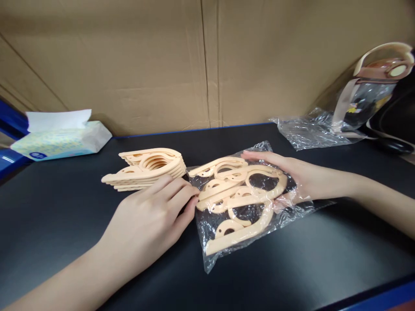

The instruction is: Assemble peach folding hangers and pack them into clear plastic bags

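A clear plastic bag (207,229) lies on the black table with several cream folding hangers (240,198) inside. My left hand (155,211) is closed at the bag's left edge, thumb and forefinger pinching the film. From the other side my right hand (292,172) grips the bag's right end, its thumb and fingers around the film and hangers; part of the fingers shows through the plastic. Just behind my left fingertips stands a neat stack of matching folding hangers (149,168), laid flat one on another.
A tissue pack (65,140) with one tissue pulled up sits at the back left. At the back right are another crumpled clear bag (298,131) and a water bottle (369,99) with a strap. A cardboard wall (145,65) closes off the back.
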`<state>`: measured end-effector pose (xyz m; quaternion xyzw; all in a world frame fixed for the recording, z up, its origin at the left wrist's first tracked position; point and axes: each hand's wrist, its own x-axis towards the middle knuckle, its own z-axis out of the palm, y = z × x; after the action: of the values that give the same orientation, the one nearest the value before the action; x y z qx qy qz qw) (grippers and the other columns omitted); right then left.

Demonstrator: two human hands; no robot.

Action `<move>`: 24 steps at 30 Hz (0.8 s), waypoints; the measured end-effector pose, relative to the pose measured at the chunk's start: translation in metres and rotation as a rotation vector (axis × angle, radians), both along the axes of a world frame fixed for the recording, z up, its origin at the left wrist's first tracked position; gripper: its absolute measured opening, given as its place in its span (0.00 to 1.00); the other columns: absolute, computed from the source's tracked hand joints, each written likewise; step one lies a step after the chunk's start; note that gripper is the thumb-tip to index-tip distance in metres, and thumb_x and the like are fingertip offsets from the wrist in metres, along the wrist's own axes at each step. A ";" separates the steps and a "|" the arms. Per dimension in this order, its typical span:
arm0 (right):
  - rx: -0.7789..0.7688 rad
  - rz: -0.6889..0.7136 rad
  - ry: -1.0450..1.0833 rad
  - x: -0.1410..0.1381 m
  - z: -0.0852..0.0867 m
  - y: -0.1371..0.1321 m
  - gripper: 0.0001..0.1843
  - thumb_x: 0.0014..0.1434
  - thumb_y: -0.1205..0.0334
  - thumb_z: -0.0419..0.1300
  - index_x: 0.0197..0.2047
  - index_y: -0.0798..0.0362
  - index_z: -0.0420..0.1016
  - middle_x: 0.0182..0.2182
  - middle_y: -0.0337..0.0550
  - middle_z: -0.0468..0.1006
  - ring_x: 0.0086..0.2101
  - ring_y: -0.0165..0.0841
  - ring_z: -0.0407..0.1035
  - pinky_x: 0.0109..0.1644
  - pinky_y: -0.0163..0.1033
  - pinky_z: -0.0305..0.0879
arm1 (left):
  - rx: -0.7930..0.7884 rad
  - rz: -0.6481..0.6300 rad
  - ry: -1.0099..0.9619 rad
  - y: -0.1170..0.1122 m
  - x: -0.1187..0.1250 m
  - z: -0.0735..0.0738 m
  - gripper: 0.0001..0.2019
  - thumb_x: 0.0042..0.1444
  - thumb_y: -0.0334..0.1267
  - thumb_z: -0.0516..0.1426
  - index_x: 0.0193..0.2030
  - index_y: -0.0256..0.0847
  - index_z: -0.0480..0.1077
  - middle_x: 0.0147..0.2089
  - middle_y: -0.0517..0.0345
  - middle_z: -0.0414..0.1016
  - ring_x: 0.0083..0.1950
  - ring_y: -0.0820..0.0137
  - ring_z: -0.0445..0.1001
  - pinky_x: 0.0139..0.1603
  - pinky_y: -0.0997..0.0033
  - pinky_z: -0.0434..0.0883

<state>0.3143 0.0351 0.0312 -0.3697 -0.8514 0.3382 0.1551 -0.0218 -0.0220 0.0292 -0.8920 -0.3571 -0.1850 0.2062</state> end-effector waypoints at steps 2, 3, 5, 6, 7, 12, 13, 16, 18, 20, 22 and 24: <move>-0.037 0.025 0.055 -0.002 -0.003 0.002 0.60 0.51 0.49 0.78 0.79 0.31 0.51 0.77 0.46 0.59 0.71 0.52 0.61 0.72 0.65 0.61 | -0.013 0.003 -0.010 0.000 0.001 0.001 0.17 0.76 0.36 0.46 0.42 0.39 0.76 0.41 0.53 0.84 0.41 0.59 0.83 0.35 0.61 0.73; -0.065 0.040 0.090 -0.004 -0.004 0.003 0.59 0.52 0.49 0.77 0.79 0.34 0.51 0.77 0.49 0.58 0.70 0.52 0.62 0.71 0.64 0.62 | -0.024 0.007 -0.009 0.000 0.002 0.002 0.17 0.76 0.36 0.46 0.43 0.40 0.76 0.41 0.53 0.84 0.41 0.59 0.83 0.34 0.61 0.73; -0.121 0.062 0.156 -0.005 -0.008 0.005 0.59 0.53 0.50 0.77 0.80 0.38 0.50 0.76 0.53 0.58 0.69 0.51 0.64 0.70 0.62 0.64 | -0.034 0.011 -0.011 0.000 0.003 0.003 0.17 0.75 0.36 0.46 0.43 0.40 0.76 0.41 0.53 0.84 0.41 0.59 0.83 0.34 0.62 0.73; -0.137 0.065 0.177 -0.005 -0.010 0.006 0.59 0.53 0.50 0.76 0.80 0.39 0.50 0.75 0.54 0.59 0.68 0.50 0.65 0.70 0.61 0.65 | -0.036 0.013 -0.012 0.001 0.003 0.003 0.17 0.75 0.36 0.46 0.43 0.40 0.76 0.41 0.53 0.84 0.41 0.59 0.83 0.33 0.62 0.74; -0.136 0.059 0.184 -0.005 -0.011 0.007 0.58 0.53 0.50 0.76 0.80 0.39 0.51 0.74 0.54 0.60 0.68 0.50 0.66 0.69 0.60 0.65 | -0.038 0.013 -0.013 0.001 0.004 0.002 0.17 0.75 0.36 0.46 0.43 0.41 0.76 0.42 0.53 0.84 0.41 0.59 0.83 0.33 0.63 0.74; 0.061 0.038 0.071 -0.003 -0.009 0.007 0.57 0.52 0.47 0.75 0.79 0.39 0.53 0.71 0.52 0.65 0.68 0.52 0.63 0.71 0.63 0.60 | -0.025 0.011 -0.009 0.001 0.003 0.001 0.16 0.75 0.36 0.47 0.43 0.40 0.76 0.43 0.50 0.84 0.43 0.58 0.83 0.35 0.63 0.75; 0.096 0.040 0.048 -0.003 -0.008 0.006 0.57 0.53 0.47 0.75 0.79 0.38 0.53 0.70 0.51 0.66 0.68 0.52 0.63 0.71 0.63 0.60 | -0.020 0.012 -0.005 0.001 0.002 0.001 0.16 0.75 0.36 0.47 0.44 0.40 0.76 0.44 0.50 0.84 0.43 0.58 0.83 0.35 0.63 0.75; 0.167 0.046 -0.003 -0.002 -0.004 0.005 0.57 0.54 0.46 0.74 0.80 0.41 0.51 0.68 0.52 0.68 0.67 0.52 0.65 0.70 0.63 0.62 | 0.002 0.028 -0.005 0.000 0.002 0.002 0.15 0.75 0.36 0.48 0.46 0.39 0.76 0.46 0.49 0.84 0.46 0.58 0.83 0.35 0.63 0.74; 0.187 0.039 -0.030 -0.002 -0.002 0.004 0.57 0.55 0.44 0.73 0.80 0.41 0.51 0.67 0.52 0.70 0.65 0.52 0.66 0.69 0.63 0.63 | 0.021 0.034 -0.009 0.000 0.003 0.002 0.15 0.75 0.36 0.48 0.46 0.39 0.76 0.45 0.50 0.83 0.46 0.58 0.82 0.34 0.63 0.73; 0.192 0.029 -0.057 -0.001 0.000 0.003 0.58 0.54 0.42 0.74 0.80 0.39 0.51 0.66 0.50 0.72 0.64 0.53 0.68 0.68 0.62 0.65 | 0.033 0.035 -0.007 0.001 0.004 0.002 0.16 0.75 0.36 0.47 0.45 0.39 0.76 0.44 0.51 0.83 0.45 0.58 0.82 0.33 0.63 0.73; 0.195 0.029 -0.064 0.000 0.000 0.003 0.59 0.51 0.42 0.75 0.80 0.36 0.51 0.65 0.48 0.72 0.63 0.54 0.68 0.67 0.62 0.66 | 0.036 0.038 0.001 0.001 0.003 0.001 0.17 0.76 0.36 0.46 0.44 0.39 0.76 0.43 0.52 0.83 0.44 0.59 0.82 0.31 0.63 0.72; 0.198 0.037 -0.063 0.000 0.001 0.003 0.61 0.50 0.42 0.76 0.80 0.36 0.51 0.65 0.48 0.72 0.63 0.55 0.68 0.67 0.63 0.65 | 0.037 0.043 0.006 0.001 0.002 0.000 0.17 0.76 0.36 0.46 0.44 0.39 0.76 0.44 0.52 0.83 0.44 0.59 0.83 0.32 0.63 0.73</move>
<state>0.3142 0.0378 0.0321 -0.3474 -0.8917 0.2435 0.1578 -0.0198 -0.0212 0.0296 -0.8807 -0.3721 -0.1845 0.2278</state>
